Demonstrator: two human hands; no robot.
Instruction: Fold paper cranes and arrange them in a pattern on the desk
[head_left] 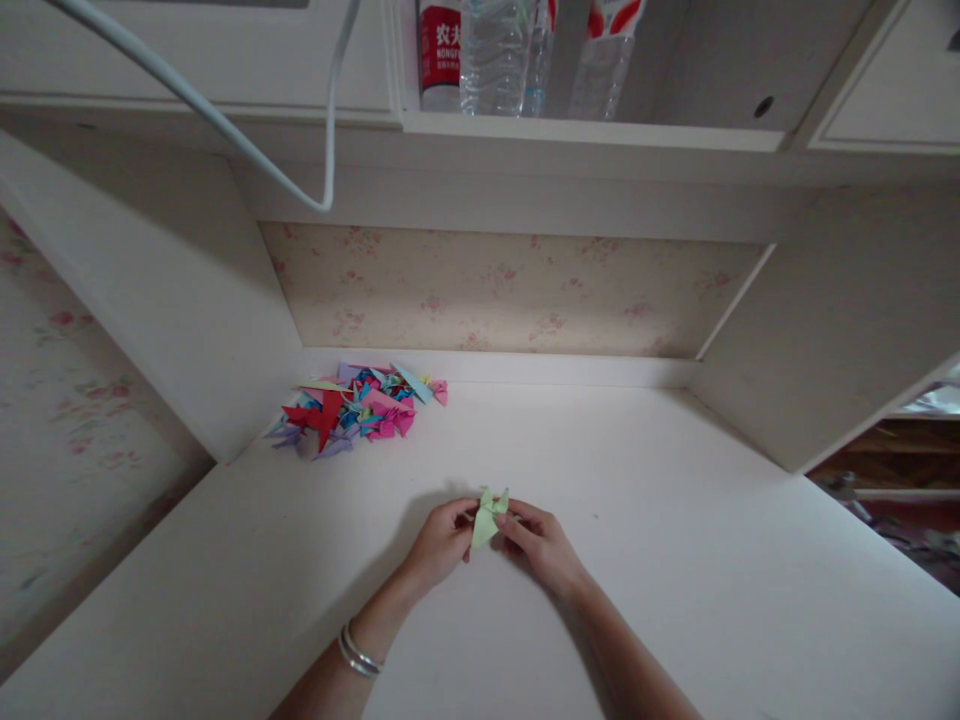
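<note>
Between my two hands, just above the white desk, is a light green origami crane (pixel 487 518) with its folded points upward and a wing hanging down. My left hand (pixel 442 543) pinches it from the left side, fingers closed at its edge. From the right, my right hand (pixel 541 543) grips it with thumb and fingers closed on the paper. Some fingertips of both hands are hidden behind the paper. Silver bangles (pixel 358 652) circle my left wrist.
A pile of colourful folded paper cranes (pixel 352 410) lies at the desk's back left corner. Plastic bottles (pixel 495 60) stand on the shelf above. A white cable (pixel 247 150) hangs at upper left. Side panels (pixel 832 320) bound the white desk (pixel 675 560).
</note>
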